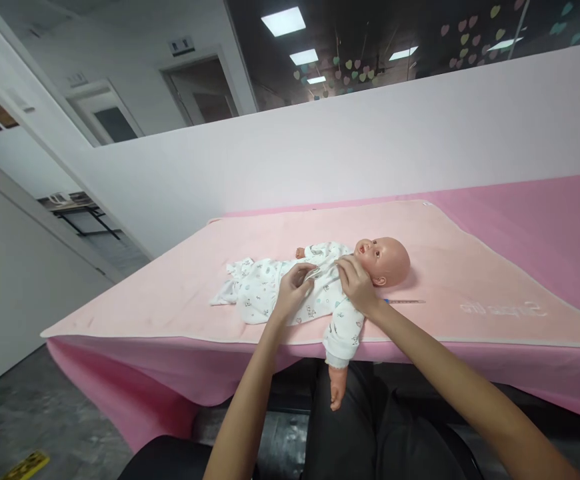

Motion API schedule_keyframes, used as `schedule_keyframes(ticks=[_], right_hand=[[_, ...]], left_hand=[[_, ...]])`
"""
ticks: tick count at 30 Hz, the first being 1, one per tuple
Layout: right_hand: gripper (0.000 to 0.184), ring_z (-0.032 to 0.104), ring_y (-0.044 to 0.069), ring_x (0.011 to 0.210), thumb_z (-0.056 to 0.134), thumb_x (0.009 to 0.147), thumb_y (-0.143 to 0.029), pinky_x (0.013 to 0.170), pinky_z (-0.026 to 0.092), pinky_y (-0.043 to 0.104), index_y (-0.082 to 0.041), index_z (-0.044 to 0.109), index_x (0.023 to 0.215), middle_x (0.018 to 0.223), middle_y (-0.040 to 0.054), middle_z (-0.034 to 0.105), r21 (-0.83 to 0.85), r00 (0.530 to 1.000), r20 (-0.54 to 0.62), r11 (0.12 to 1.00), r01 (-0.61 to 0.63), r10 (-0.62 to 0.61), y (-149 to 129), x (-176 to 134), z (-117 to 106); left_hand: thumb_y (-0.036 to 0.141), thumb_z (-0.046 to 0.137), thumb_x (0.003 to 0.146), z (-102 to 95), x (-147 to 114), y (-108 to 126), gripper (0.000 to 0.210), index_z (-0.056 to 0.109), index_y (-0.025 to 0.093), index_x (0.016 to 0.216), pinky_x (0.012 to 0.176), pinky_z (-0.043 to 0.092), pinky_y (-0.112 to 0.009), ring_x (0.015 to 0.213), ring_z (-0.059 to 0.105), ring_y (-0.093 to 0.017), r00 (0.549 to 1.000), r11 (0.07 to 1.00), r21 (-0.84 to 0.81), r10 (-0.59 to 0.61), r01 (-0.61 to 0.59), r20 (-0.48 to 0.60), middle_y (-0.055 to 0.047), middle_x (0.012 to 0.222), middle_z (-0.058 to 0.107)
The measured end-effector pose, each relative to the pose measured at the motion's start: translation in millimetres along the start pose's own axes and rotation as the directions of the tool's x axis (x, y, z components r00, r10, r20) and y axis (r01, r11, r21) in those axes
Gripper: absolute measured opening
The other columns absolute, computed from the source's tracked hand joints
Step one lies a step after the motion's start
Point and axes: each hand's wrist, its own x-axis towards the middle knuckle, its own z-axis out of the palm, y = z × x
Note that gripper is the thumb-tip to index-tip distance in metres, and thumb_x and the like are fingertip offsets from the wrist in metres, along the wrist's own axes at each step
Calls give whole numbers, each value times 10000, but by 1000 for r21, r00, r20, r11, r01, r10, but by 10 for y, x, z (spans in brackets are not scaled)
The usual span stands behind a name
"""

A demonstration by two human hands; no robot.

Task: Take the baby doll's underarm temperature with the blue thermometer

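A baby doll (393, 259) lies on its back on a peach blanket (170, 293), head to the right. It wears a white printed baby outfit (265, 280) with long sleeves. One doll arm hangs over the table's near edge. My left hand (296, 285) pinches the outfit's fabric at the chest. Up by the collar, my right hand (356, 279) has its fingers closed on the cloth next to the doll's chin. Just right of my right wrist lies a thin thermometer-like stick (405, 301) with a blue end, partly hidden by the wrist.
Pink cloth (545, 217) covers the table beneath the blanket and drapes over its front. A white partition wall (370, 147) with dark glass above stands behind. My legs (345, 427) are under the near edge. A yellow floor marker (26, 467) shows at lower left.
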Motion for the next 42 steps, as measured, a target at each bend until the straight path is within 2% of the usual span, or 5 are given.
schedule_keyframes(ticks=[4, 16, 28, 32, 42], right_hand=[[192, 546, 192, 850, 488, 855, -225, 787, 450, 347, -170, 619, 725, 913, 85, 636, -32, 952, 129, 959, 283, -277, -40, 154, 114], [120, 556, 167, 886, 501, 826, -195, 946, 331, 375, -184, 602, 760, 876, 35, 649, 36, 972, 228, 998, 55, -62, -27, 95, 191], [113, 521, 206, 854, 473, 796, -163, 827, 377, 363, -184, 584, 794, 852, 58, 634, 45, 946, 319, 998, 52, -63, -70, 127, 124], [176, 515, 193, 796, 402, 847, -169, 833, 383, 351, -183, 576, 819, 790, 50, 623, 56, 951, 269, 988, 142, -152, -71, 107, 122], [138, 543, 186, 786, 481, 800, -130, 791, 400, 335, -185, 608, 800, 774, 40, 652, 101, 965, 261, 995, 3, -30, -60, 91, 147]], left_hand=[[234, 563, 755, 7, -61, -65, 135, 602, 172, 868, 756, 479, -284, 853, 611, -169, 986, 998, 57, 2, 7, -164, -50, 892, 644], [178, 475, 796, 122, -138, -83, 143, 609, 203, 837, 685, 446, -270, 764, 569, -144, 944, 848, 517, 255, -114, -209, -24, 833, 642], [144, 407, 780, 140, -152, -56, 207, 589, 206, 856, 733, 415, -305, 793, 539, -168, 935, 867, 499, 189, -14, -301, -30, 838, 609], [228, 421, 823, 137, -156, -20, 165, 584, 209, 806, 745, 393, -311, 790, 526, -174, 958, 852, 520, 193, -57, -212, -28, 796, 602], [235, 497, 788, 189, -114, -33, 107, 567, 198, 860, 768, 349, -335, 839, 493, -207, 966, 664, 742, 238, -86, -102, -44, 851, 593]])
